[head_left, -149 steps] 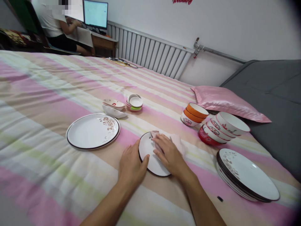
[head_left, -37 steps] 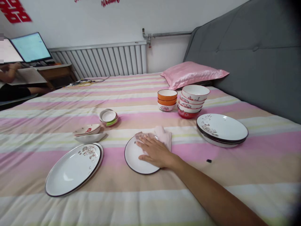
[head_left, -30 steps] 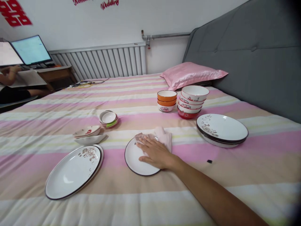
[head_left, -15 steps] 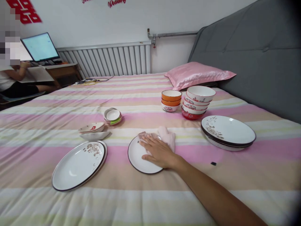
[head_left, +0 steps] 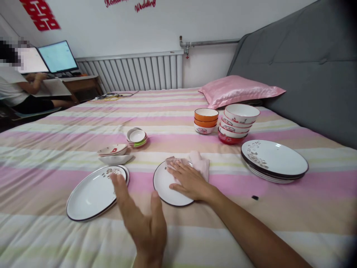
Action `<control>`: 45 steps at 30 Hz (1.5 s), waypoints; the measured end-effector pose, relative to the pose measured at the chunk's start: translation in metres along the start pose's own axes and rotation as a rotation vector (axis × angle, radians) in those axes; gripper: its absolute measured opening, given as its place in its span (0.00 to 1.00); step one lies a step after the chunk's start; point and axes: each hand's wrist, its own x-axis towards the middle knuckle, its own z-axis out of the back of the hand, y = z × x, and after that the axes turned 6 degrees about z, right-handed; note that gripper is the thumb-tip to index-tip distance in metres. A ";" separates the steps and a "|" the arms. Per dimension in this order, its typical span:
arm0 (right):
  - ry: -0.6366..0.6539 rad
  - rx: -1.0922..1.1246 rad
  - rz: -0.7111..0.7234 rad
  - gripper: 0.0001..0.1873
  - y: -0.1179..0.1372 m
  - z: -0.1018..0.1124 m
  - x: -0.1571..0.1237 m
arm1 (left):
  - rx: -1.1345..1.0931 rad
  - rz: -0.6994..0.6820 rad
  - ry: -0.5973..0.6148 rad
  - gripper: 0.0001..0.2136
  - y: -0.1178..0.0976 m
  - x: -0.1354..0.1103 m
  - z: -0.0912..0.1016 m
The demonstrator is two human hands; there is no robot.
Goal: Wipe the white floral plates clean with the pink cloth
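Observation:
My right hand (head_left: pixel 191 182) lies flat, fingers spread, over a pale pink cloth (head_left: pixel 200 165) on a round white plate with a dark rim (head_left: pixel 166 186). Part of the cloth spills past the plate's far right edge onto the bed. My left hand (head_left: pixel 145 219) is raised in front, thumb and fingers apart, with nothing in it. Behind its fingertips are oval white plates (head_left: pixel 90 197) with a brown flower pattern, stacked two deep and partly covered from view by the hand.
Leaf-shaped dishes (head_left: pixel 115 160) and small nested bowls (head_left: pixel 137 136) sit farther back. Orange and white bowls (head_left: pixel 206 121), red-and-white bowls (head_left: pixel 238 123) and stacked oval plates (head_left: pixel 279 158) stand right. A small black piece (head_left: pixel 254 197) lies nearby. Beyond are a pink pillow (head_left: pixel 240 89) and a seated person (head_left: pixel 16 89).
My left hand has come into view from below, reaching toward the left oval plates. My right hand stays on the cloth and plate. The whole view has shifted slightly.

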 end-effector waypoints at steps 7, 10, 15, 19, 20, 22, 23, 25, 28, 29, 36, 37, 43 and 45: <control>0.016 0.005 -0.024 0.35 0.001 -0.003 -0.001 | -0.146 0.570 0.183 0.33 0.050 0.007 -0.028; 0.006 0.005 -0.025 0.36 0.002 -0.003 -0.002 | -0.396 0.701 0.315 0.31 0.045 0.007 -0.029; -0.004 -0.005 -0.021 0.37 0.003 -0.004 -0.002 | -0.679 0.826 0.527 0.26 0.030 0.011 -0.023; -0.035 0.029 0.027 0.36 -0.001 -0.006 0.001 | -0.762 0.817 0.617 0.30 0.027 0.012 -0.019; -0.046 0.053 0.049 0.36 -0.002 -0.006 0.002 | -0.784 0.801 0.647 0.31 0.026 0.011 -0.018; -0.067 0.121 0.102 0.36 -0.001 -0.005 0.003 | -0.825 0.791 0.724 0.34 0.024 0.008 -0.018; -0.076 0.166 0.129 0.35 0.002 -0.004 0.003 | -0.842 0.794 0.759 0.35 0.023 0.006 -0.018; -0.080 0.266 0.191 0.33 0.009 -0.002 0.002 | -0.866 0.807 0.805 0.36 0.022 0.003 -0.018; -0.037 0.402 0.279 0.29 0.027 0.002 0.000 | -0.877 0.818 0.802 0.38 0.027 0.000 -0.019; -0.019 0.432 0.305 0.28 0.033 0.003 -0.002 | -0.870 0.822 0.784 0.38 0.029 -0.001 -0.019; -0.057 0.240 0.340 0.26 0.057 0.003 -0.005 | -0.801 0.713 0.739 0.36 0.037 -0.006 -0.019; -0.095 0.171 0.325 0.26 0.056 0.003 -0.005 | -0.802 0.685 0.759 0.36 0.036 -0.006 -0.019; -0.447 -0.135 0.266 0.25 0.038 0.006 -0.002 | -0.760 0.506 0.867 0.37 0.034 -0.006 -0.018; -0.543 -0.137 0.238 0.27 0.031 0.009 -0.002 | -0.733 0.466 0.897 0.37 0.035 -0.006 -0.016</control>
